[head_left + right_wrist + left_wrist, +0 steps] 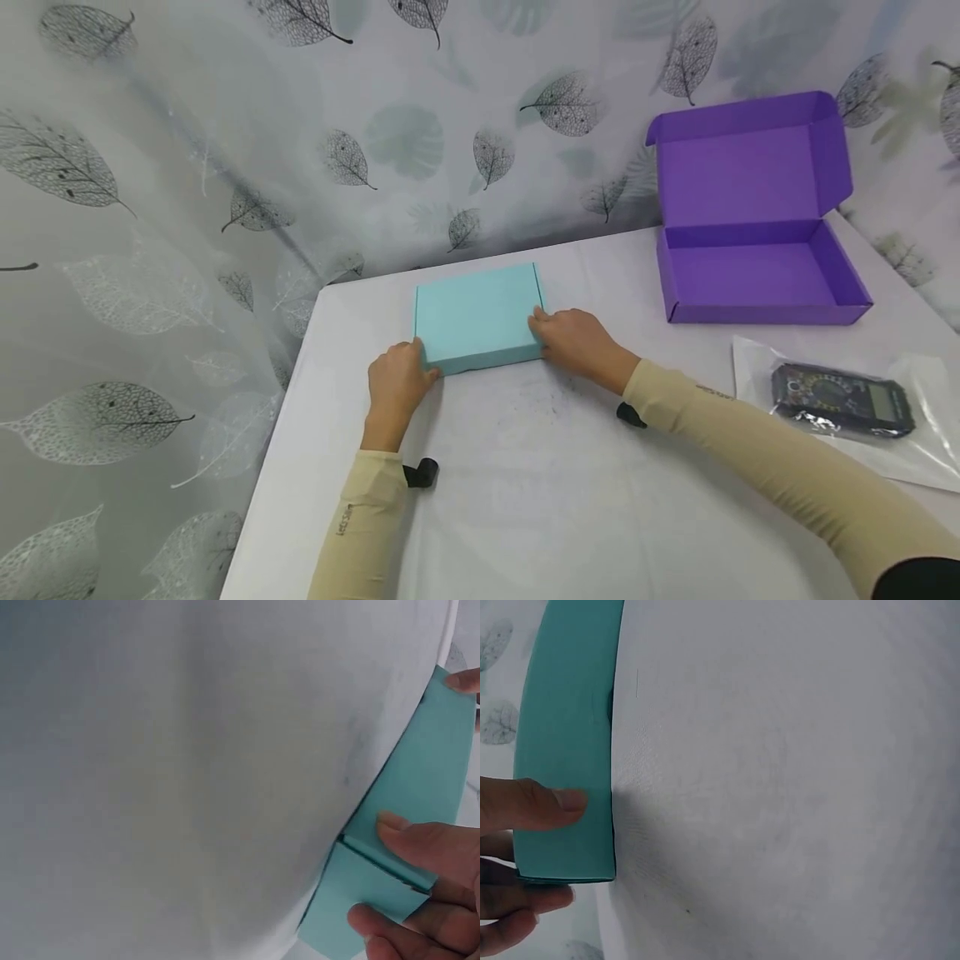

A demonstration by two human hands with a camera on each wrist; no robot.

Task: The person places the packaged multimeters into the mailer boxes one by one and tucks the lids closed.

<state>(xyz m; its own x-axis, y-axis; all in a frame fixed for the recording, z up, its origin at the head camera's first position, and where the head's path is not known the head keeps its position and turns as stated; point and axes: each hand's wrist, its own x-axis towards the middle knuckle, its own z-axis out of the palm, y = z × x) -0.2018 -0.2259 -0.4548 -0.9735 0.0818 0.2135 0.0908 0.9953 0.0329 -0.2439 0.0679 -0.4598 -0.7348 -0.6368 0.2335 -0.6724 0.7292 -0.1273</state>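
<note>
Beige sleeves (750,442) lead to hands (395,379) gripping a teal box (480,312) at its eight- and four-o'clock corners; purple box (738,179) at two o'clock.

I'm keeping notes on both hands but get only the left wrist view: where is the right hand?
Observer: The right hand grips the right end of the turquoise box, near its front corner.
Operator: My picture ends at the cloth. Is anything else standing farther right?
Observer: Yes, a purple box stands there, open, with its lid raised at the back.
Operator: And on the near side of that?
Observer: A black meter with a dial and a display lies there in a clear plastic bag.
</note>
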